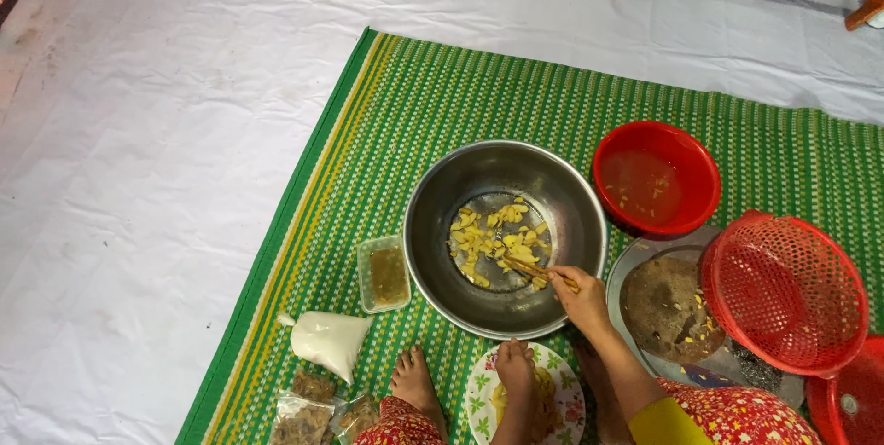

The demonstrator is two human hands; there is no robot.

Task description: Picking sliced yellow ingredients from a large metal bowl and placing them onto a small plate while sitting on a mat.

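The chopsticks (527, 267) are gripped in the right hand (580, 296), and their tips rest among the yellow slices (493, 238) at the bottom of the steel bowl (433, 224), just in front of that hand. The left hand (516, 367) is close beside it, bent over a flowered plate (569, 390) of yellow food; I cannot tell if it grips something. A red bowl (700, 169) of water lies beyond the right hand, a red basket (785, 293) to its right, and a small plastic box (384, 273) to the left of the left hand.

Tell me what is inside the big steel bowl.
The steel bowl holds pale yellow slices spread over its bottom. The right hand dips chopsticks among them, hiding a few slices beneath.
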